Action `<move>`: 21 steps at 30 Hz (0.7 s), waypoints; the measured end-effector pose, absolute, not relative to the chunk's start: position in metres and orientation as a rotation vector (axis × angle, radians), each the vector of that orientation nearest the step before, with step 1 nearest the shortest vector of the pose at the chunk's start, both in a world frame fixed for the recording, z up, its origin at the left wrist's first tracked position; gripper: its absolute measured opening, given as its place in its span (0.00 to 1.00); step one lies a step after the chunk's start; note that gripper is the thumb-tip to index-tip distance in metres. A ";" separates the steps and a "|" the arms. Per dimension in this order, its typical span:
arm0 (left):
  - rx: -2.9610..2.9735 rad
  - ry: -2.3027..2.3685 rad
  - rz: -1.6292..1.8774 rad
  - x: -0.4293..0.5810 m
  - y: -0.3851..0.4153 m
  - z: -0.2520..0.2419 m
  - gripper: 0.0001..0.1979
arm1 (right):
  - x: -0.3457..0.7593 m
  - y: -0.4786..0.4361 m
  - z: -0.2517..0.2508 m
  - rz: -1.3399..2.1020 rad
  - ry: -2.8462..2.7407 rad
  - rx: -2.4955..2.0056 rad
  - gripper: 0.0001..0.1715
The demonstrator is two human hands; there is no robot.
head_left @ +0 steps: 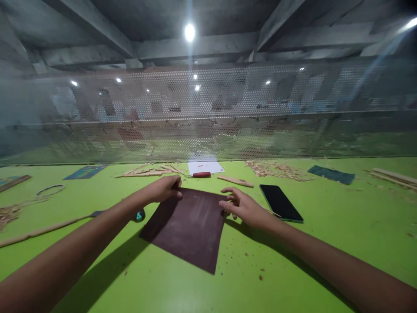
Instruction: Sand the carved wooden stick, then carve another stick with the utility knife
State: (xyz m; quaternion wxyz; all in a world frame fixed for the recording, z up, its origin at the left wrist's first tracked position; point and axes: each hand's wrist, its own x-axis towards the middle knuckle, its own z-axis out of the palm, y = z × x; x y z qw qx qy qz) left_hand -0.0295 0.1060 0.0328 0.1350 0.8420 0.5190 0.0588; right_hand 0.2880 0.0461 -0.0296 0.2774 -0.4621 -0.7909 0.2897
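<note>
Thin dark-brown four-sided paper-like sheet (190, 230): far-left corner pinched by left hand (167, 189), presumably for steadying; right hand (240, 207), grip loosely spread, at right edge.

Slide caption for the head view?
Left hand and right hand at far corners of a brown sheet, green table below.
</note>
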 end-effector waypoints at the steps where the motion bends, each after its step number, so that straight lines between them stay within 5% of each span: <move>1: 2.437 1.519 0.253 -0.029 0.104 0.038 0.17 | 0.286 0.045 -0.030 0.841 -2.098 -1.234 0.32; 7: 2.333 1.507 0.784 -0.023 0.095 0.060 0.15 | 0.273 0.038 -0.025 0.848 -2.060 -1.175 0.17; 12: 2.101 1.446 1.044 -0.025 0.095 0.044 0.36 | 0.280 0.049 -0.028 0.664 -1.993 -1.147 0.16; 17: 2.049 1.346 0.934 -0.034 0.091 0.016 0.20 | 0.291 0.068 -0.032 0.528 -1.951 -1.143 0.17; 21: 2.170 1.377 0.967 -0.030 0.078 0.009 0.17 | 0.282 0.071 -0.031 0.462 -1.946 -1.119 0.15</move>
